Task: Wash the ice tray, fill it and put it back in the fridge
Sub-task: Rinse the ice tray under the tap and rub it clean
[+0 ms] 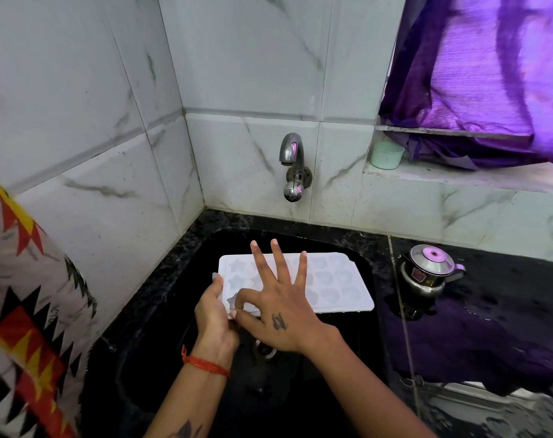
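Ice tray (332, 286): white, star and heart moulds, hanging level over the black sink (366, 248), long side running from nine o'clock to three o'clock. No water is showing in the moulds that I can make out.

My left hand (213, 314) is gripping the tray's near-left corner, thumb up along the nine o'clock edge. My right hand (278, 311) is lying across the top with three fingers spread straight toward twelve o'clock, while its thumb and forefinger are curling in at a star mould near the left corner, seemingly rubbing it.

Tap (292, 167) is sitting on the wall at twelve o'clock from the tray, not running as far as I can tell. Drain (264, 349) is lying below my wrists at six o'clock.

Risks, as I judge them: I am supporting the tray at one corner only, so the far end at three o'clock is hanging free; pressing harder with the right hand could tip or twist it into the sink. Wet fingers could slip. Opening the tap hard could splash the counter at three o'clock, where a small steel kettle (428, 270) is standing. A green cup (386, 154) is sitting on the ledge at one o'clock.
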The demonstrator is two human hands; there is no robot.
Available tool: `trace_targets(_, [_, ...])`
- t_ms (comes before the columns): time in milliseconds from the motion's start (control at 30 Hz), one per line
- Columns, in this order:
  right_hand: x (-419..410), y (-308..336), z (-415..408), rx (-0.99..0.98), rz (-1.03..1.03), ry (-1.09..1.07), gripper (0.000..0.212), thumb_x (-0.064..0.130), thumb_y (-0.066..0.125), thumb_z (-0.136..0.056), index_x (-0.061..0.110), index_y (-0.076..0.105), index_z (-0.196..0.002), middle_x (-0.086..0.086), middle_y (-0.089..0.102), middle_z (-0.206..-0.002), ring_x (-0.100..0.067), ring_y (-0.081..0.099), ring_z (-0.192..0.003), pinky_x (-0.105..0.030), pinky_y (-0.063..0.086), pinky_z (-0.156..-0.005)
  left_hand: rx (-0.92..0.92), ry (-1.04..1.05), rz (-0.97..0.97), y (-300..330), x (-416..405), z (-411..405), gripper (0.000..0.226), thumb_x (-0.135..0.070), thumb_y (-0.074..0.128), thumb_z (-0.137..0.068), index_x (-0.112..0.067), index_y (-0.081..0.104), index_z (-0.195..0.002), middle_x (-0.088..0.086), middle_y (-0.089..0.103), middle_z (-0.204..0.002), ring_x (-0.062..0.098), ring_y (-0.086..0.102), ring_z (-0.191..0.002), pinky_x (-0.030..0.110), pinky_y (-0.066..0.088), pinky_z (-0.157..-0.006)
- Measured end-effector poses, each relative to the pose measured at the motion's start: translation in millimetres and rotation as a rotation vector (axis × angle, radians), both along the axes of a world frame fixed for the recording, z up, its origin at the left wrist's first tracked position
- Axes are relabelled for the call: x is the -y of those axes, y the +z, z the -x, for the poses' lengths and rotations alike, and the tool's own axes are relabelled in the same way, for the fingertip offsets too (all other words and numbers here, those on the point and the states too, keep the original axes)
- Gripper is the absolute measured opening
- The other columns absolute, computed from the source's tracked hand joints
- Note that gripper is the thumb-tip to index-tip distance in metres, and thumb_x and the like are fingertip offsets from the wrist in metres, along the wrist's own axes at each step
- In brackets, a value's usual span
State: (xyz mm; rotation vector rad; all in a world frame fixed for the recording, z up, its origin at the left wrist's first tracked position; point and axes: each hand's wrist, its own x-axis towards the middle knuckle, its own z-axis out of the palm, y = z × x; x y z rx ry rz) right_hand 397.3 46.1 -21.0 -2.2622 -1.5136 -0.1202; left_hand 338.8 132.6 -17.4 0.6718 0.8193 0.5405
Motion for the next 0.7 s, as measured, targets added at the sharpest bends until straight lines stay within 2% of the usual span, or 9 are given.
trace_targets(100, [-1,-6,0,0.101,-0.026,-0.015,0.025,0.049,0.044,-0.086,0.036,0.065,-0.084,-0.010,0.006,-0.160,-0.037,-0.008,-0.146,-0.065,-0.016,-0.105,0.018,-0.016,-0.003,0,1,0,0.034,-0.033,0.043,-0.099,-0.010,0.063,-0.085,0.005,0.072,-0.060,0.018,0.069,-0.050,0.033,0.051,-0.057])
trace_targets(167, [-3,-9,0,0.131,-0.041,-0.028,0.022,0.048,0.046,-0.086,0.037,0.066,-0.087,-0.010,0.008,-0.160,-0.038,-0.004,-0.146,-0.066,-0.014,-0.106,0.019,-0.023,-0.005,1,2,-1,0.036,-0.034,0.041,-0.100,-0.009,0.064,-0.086,0.006,0.072,-0.061,0.019,0.069,-0.051,0.035,0.049,-0.060])
trace_targets(233, [-3,-9,1,0.107,-0.056,-0.024,0.022,0.048,0.046,-0.088,0.039,0.066,-0.093,-0.008,0.002,-0.160,-0.037,-0.011,-0.145,-0.064,-0.018,-0.105,0.016,-0.015,-0.002,-1,1,-1,0.036,-0.034,0.041,-0.100,-0.010,0.064,-0.085,0.007,0.072,-0.062,0.020,0.069,-0.051,0.036,0.049,-0.062])
trace_targets(367, [-1,-3,2,-0.053,0.029,0.002,0.024,0.046,0.043,-0.093,0.040,0.061,-0.107,0.000,-0.022,-0.157,-0.028,-0.036,-0.138,-0.058,-0.030,-0.102,-0.001,0.008,0.002,-5,-3,-2,0.033,-0.033,0.045,-0.098,-0.010,0.065,-0.085,0.007,0.073,-0.065,0.023,0.069,-0.063,0.037,0.051,-0.064])
trace_targets(467, [0,-1,2,-0.077,0.056,0.009,0.023,0.047,0.043,-0.094,0.038,0.061,-0.104,0.000,-0.021,-0.158,-0.027,-0.037,-0.138,-0.058,-0.030,-0.102,-0.006,0.022,0.005,-6,-3,-3,0.032,-0.031,0.045,-0.099,-0.012,0.065,-0.083,0.005,0.072,-0.061,0.019,0.069,-0.053,0.034,0.052,-0.060])
trace_targets(567, [2,-2,1,-0.094,0.074,0.015,0.021,0.047,0.042,-0.095,0.037,0.059,-0.104,0.000,-0.019,-0.158,-0.026,-0.037,-0.138,-0.057,-0.029,-0.103,-0.029,0.019,0.009,-7,-3,-3,0.032,-0.033,0.045,-0.098,-0.010,0.065,-0.087,0.006,0.073,-0.064,0.019,0.070,-0.054,0.030,0.056,-0.053])
trace_targets(700, [11,0,-6,-0.209,0.086,0.019,0.027,0.044,0.045,-0.095,0.036,0.047,-0.121,0.004,-0.018,-0.159,-0.021,-0.033,-0.140,-0.052,-0.022,-0.110,-0.069,0.046,-0.031,-10,-6,-2,0.028,-0.032,0.048,-0.096,-0.012,0.065,-0.085,0.001,0.071,-0.059,0.020,0.067,-0.058,0.032,0.053,-0.057])
